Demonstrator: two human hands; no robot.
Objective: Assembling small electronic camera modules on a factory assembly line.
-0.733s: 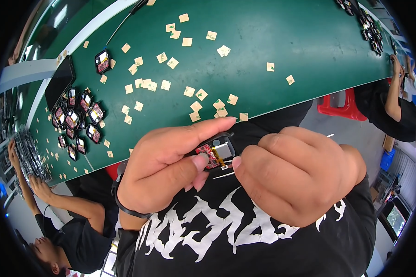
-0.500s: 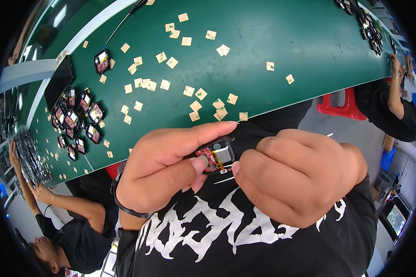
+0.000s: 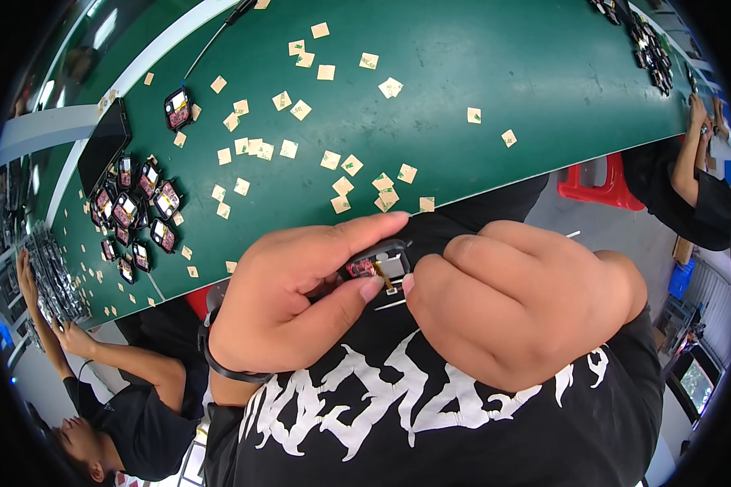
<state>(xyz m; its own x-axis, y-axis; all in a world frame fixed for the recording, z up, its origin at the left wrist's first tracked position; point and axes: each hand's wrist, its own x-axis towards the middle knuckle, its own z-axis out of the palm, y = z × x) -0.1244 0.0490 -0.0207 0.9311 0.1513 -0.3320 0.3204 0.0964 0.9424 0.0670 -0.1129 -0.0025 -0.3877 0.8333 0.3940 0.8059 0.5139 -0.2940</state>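
Just past the table's edge, in front of my chest, my left hand [image 3: 288, 304] grips a small black device casing [image 3: 393, 265] between thumb and fingers. Inside the casing show a red circuit board, a silver battery and a yellowish flex strip. The left thumb presses at its near side, partly covering the board. My right hand [image 3: 516, 304] is closed, its thumb tip at the casing's lower right corner. From under that hand a thin pale rod [image 3: 390, 305] pokes out on the left, and a pale end shows beyond the knuckles; the fingers hide its middle.
Many small beige square stickers [image 3: 330, 160] lie scattered over the green table [image 3: 430, 105]. At left are a pile of similar open casings [image 3: 126, 209], a single casing [image 3: 178, 108], a black tablet-like slab [image 3: 105, 146] and a screwdriver [image 3: 211, 45]. People work on both sides; a red stool [image 3: 597, 185] stands right.
The casing has tilted slightly in my left hand, and the left thumb has slid right over its near edge. My right hand has shifted a little left, closer to the casing.
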